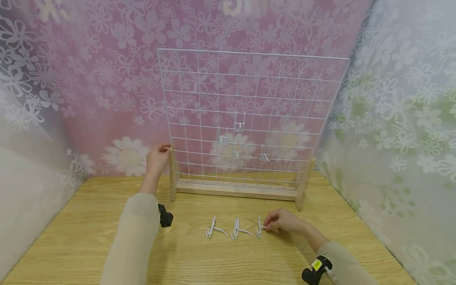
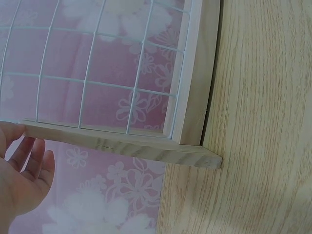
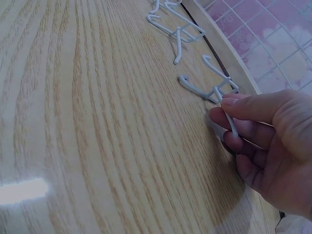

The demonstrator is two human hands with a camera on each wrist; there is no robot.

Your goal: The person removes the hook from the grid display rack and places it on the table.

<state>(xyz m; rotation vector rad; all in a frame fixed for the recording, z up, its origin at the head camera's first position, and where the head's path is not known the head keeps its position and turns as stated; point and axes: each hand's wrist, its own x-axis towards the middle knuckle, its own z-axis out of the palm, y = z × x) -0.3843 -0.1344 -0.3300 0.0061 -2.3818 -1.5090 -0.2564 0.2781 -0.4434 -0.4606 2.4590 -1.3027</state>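
Note:
A white wire grid panel (image 1: 249, 99) stands upright in a wooden stand (image 1: 235, 191). Several white wire hooks, such as the one high on the grid (image 1: 240, 126), hang on its middle and lower rungs. At the stand's left post, my left hand (image 1: 158, 159) touches the top end with its fingertips, the other fingers loosely bent beside it. My right hand (image 1: 285, 221) pinches the prong of a white wire hook (image 3: 207, 92) between thumb and fingers, low over the table. Two similar hooks, a middle one (image 1: 237, 228) and a left one (image 1: 212, 227), lie to its left.
The wood-grain table (image 1: 199, 261) carries the stand and loose hooks. Behind rises a pink floral backdrop (image 1: 107, 99); a pale floral sheet (image 1: 402, 118) closes the right side. The stand's right foot (image 1: 300, 200) sits just behind my right hand.

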